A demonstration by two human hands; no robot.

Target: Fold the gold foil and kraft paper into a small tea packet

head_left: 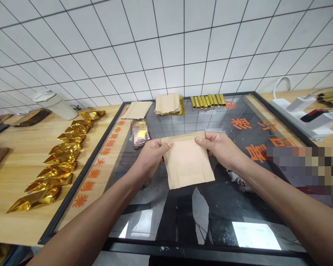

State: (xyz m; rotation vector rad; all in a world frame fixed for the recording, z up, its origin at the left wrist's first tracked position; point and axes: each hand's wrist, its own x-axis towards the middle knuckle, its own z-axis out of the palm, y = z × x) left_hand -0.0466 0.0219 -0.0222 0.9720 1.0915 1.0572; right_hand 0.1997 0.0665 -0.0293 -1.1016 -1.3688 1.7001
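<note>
A flat brown kraft paper bag [189,162] is held up over the glass panel by both hands. My left hand [157,151] pinches its upper left corner, thumb on the front face. At the upper right corner, my right hand [215,146] grips it the same way. The fingers behind the paper are hidden. Beyond the bag, a stack of similar paper bags [168,103] lies near the wall, with one more paper bag [137,110] to its left. A small dark packet [141,135], partly blurred, rests close to my left hand.
Gold foil packets [57,171] form a row on the wooden table at left, below a white cup [55,104]. Slim gold sticks [208,101] line the panel's back edge. A white power strip [299,114] with cables sits right. The glass panel has a raised black frame [83,166].
</note>
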